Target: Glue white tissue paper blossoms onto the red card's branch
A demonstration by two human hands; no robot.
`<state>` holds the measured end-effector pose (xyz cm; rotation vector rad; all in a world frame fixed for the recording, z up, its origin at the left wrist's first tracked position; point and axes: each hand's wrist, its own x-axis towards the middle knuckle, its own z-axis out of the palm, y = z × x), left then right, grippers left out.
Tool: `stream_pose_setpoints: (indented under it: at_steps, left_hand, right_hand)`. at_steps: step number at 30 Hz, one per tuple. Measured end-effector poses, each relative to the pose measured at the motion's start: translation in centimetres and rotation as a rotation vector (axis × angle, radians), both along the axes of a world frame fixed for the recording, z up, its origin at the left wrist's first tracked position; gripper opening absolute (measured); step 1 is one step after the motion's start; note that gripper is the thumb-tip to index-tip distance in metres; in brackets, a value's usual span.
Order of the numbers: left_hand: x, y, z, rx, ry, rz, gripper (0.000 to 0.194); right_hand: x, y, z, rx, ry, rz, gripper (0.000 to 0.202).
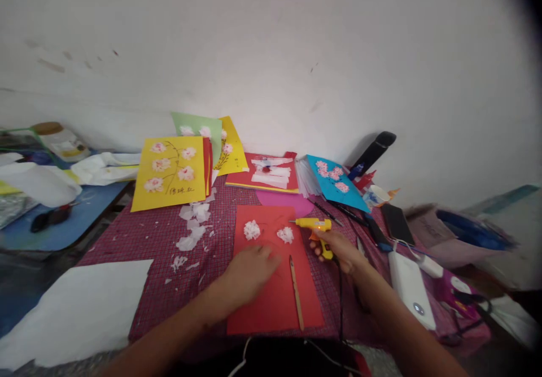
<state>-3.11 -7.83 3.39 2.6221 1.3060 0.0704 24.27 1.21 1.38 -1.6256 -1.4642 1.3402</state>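
A sheet of red paper point(271, 303) lies in front of me with two white-pink tissue paper flowers on it, a left flower point(252, 230) and a right flower point(285, 235). My right hand point(336, 248) grips a yellow glue gun point(312, 224), whose nozzle points left above the sheet, near the right flower. Over the middle of the sheet is my left hand point(253, 272), below the left flower; its fingers are blurred, so what they hold, if anything, does not show. On the sheet's right part rests a brown pencil-like stick point(297, 295).
Yellow flower cards point(169, 168) lean at the back left, and a blue card point(337, 180) stands back right. Tissue scraps point(192, 227) lie left of the sheet. A white power bank point(411, 289) and a phone point(397, 223) are at right. A cord hangs from the glue gun.
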Motion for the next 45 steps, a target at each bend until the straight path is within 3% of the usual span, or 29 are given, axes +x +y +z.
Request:
stream_pose_setpoints:
  at_steps: [5,7,8,11,14,18,23,26,32,36,41,45]
  left_hand:
    - [-4.1,-6.2,-0.1,-0.103,-0.13,0.108,0.031]
    - [-7.1,-7.5,-0.6,-0.079,-0.2,0.244,0.029]
    - [-8.8,-7.7,-0.8,-0.058,-0.21,0.315,0.029]
    - [-13.7,-7.0,-1.3,0.007,-0.152,0.535,0.028]
    - [-16.5,-5.1,-1.4,0.054,-0.09,0.685,0.025]
    - [-16.0,-2.8,-1.2,0.072,-0.012,0.735,0.022]
    - [-14.4,-1.4,-1.2,0.096,0.137,0.763,0.022]
    - [-14.8,-1.2,-1.5,0.117,0.099,0.781,0.026]
    - [-16.9,-1.7,-1.3,0.172,-0.329,0.861,0.023]
    - [-17.2,-2.4,-0.6,0.023,-0.71,0.936,0.023]
    - [-16.4,-2.8,-0.5,-0.138,-1.051,0.983,0.024]
    - [-14.5,-2.4,-0.4,-0.25,-1.365,1.02,0.029]
  right_hand:
    - [1.9,0.9,0.8,0.017,-0.191,0.059,0.028]
    - [2.4,0.1,1.0,0.239,-0.601,0.05,0.03]
    - [2.2,-0.8,1.0,0.294,-0.719,0.074,0.033]
    - [-0.1,-4.6,0.0,0.34,-0.723,0.316,0.031]
    - [-3.4,-7.9,-1.3,0.335,-0.824,0.463,0.028]
    - [-5.3,-8.8,-2.3,0.299,-1.005,0.526,0.019]
    - [-4.6,-8.6,-2.2,0.317,-1.03,0.538,0.034]
    - [-4.4,-9.0,-2.0,0.316,-1.011,0.554,0.035]
    - [-4.5,-8.8,-2.0,0.321,-1.042,0.578,0.034]
    - [-3.7,-8.3,-2.2,0.359,-0.961,0.56,0.029]
    - [-2.5,-7.8,-1.8,0.483,-0.585,0.479,0.024]
    - [-3.5,-8.1,-1.1,0.506,-0.261,0.323,0.027]
